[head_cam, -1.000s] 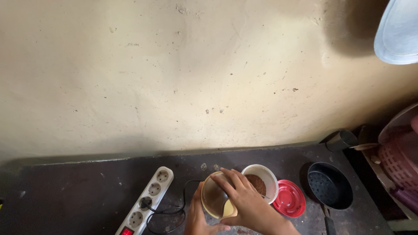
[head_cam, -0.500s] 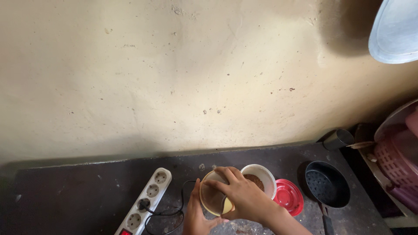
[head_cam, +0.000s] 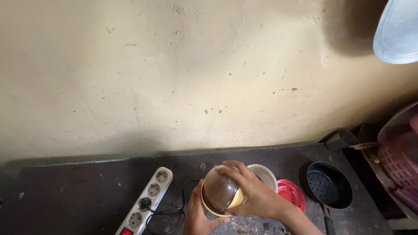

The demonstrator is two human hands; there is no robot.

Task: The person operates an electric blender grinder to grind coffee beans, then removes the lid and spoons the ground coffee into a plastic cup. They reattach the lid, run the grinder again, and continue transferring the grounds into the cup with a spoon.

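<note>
A small electric grinder with a cream rim and a clear dome lid [head_cam: 220, 190] stands on the dark counter. My right hand [head_cam: 254, 196] grips the dome lid from the top and right side. My left hand [head_cam: 197, 215] holds the grinder's body from the left, below the lid. Just behind my right hand sits a white tub [head_cam: 265, 174] of brown powder, mostly hidden by the hand. Its red lid [head_cam: 292, 192] lies flat to the right of it.
A white power strip [head_cam: 148, 200] with a black plug and cord [head_cam: 167, 213] lies left of the grinder. A black pan [head_cam: 328, 186] sits at the right, a pink basket [head_cam: 398, 163] beyond it. A beige wall [head_cam: 174, 78] rises behind the counter.
The dome lid, tilted open-side up before, now sits turned down over the grinder under my right hand. The left hand stays on the body.
</note>
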